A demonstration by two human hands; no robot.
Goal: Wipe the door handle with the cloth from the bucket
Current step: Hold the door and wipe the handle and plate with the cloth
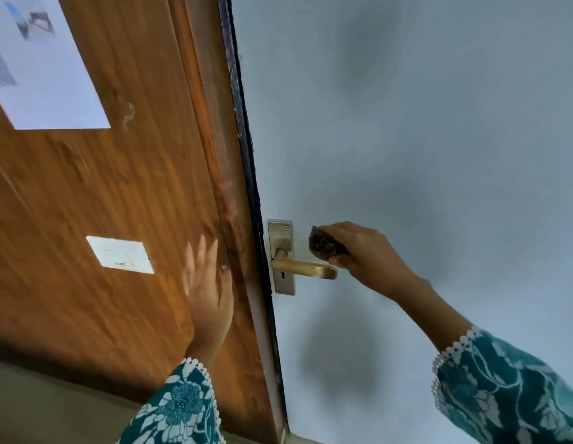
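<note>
Glossy wood panel [118, 187]; worn brassy metal handle [303, 268].

Wooden panel [118, 193], white paper sheet [45, 75] upper left, small white label [120, 254] below

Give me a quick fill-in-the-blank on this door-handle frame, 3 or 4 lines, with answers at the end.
1. The dark cloth is bunched in the person's ____ hand.
2. The left hand lies open and flat against the ____ panel.
3. The lever of the door handle points away from the backplate, toward the ____ hand.
4. The keyhole sits ____ the lever.

Missing words: right; wooden; right; below
</note>
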